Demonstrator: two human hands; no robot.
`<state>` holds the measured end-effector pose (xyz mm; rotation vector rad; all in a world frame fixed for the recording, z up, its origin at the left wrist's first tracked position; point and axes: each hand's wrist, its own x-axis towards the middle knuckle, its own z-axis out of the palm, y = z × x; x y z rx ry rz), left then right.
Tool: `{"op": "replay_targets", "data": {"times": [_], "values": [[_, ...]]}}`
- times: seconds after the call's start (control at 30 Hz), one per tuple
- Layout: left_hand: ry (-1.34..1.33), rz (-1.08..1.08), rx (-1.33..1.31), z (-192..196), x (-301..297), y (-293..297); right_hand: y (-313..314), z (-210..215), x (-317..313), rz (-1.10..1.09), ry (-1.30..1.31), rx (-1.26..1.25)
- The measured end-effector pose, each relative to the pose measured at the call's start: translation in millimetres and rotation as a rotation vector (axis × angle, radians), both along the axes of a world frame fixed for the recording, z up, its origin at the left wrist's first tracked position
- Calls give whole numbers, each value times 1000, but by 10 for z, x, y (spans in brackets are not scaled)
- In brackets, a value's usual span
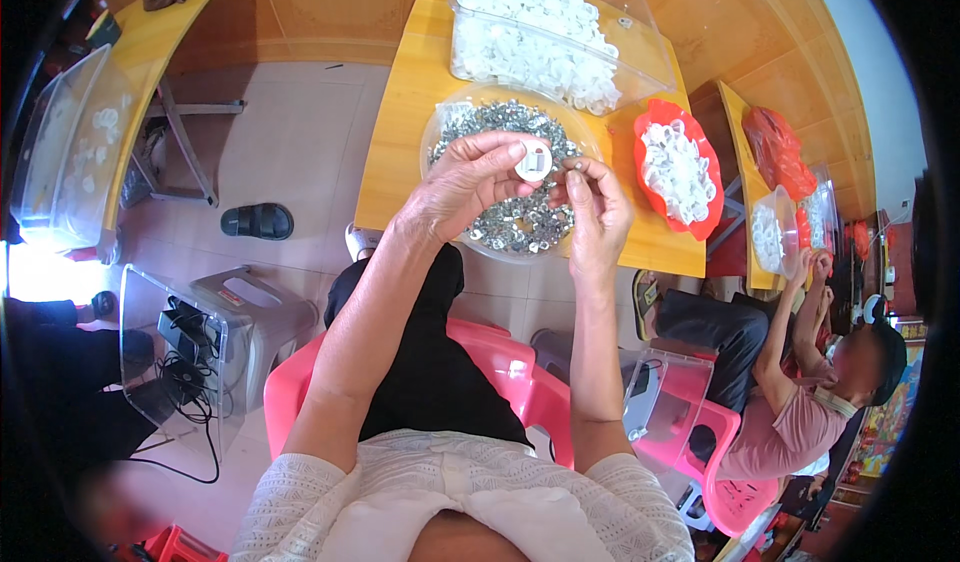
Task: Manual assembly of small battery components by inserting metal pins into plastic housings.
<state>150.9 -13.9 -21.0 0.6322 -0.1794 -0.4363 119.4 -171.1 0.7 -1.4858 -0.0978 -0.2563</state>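
Note:
My left hand (470,180) pinches a small round white plastic piece (534,161) between thumb and fingers; a rectangular silvery part shows in its face. Just to the right, the thumb and fingertips of my right hand (598,207) press together around what looks like a small metal piece (571,165), only partly visible. Both hands are raised over a round clear tub (505,256) filled with small silvery metal pieces (520,227), which they partly hide.
A clear rectangular bin (640,50) of white plastic parts stands at the table's far side. A red scalloped dish (708,226) of white rings sits right, on the yellow table (392,167). Another person (790,422) works at a table farther right. A black sandal (257,222) lies on the floor.

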Motion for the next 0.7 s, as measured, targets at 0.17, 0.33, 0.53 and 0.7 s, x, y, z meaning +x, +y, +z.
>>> {"op": "replay_targets", "data": {"times": [0.17,0.33,0.53,0.7], "values": [[2,-22,4,7,1,6,60,137,-56,-42,-179,-182],[103,-5,-38,11,-3,-7,57,165,-70,-70,-218,-214],[153,-61,-111,-60,26,-10,49,130,-60,-70,-128,-157],[183,-51,-106,-78,24,-16,44,101,-30,-63,-72,-60]]}}
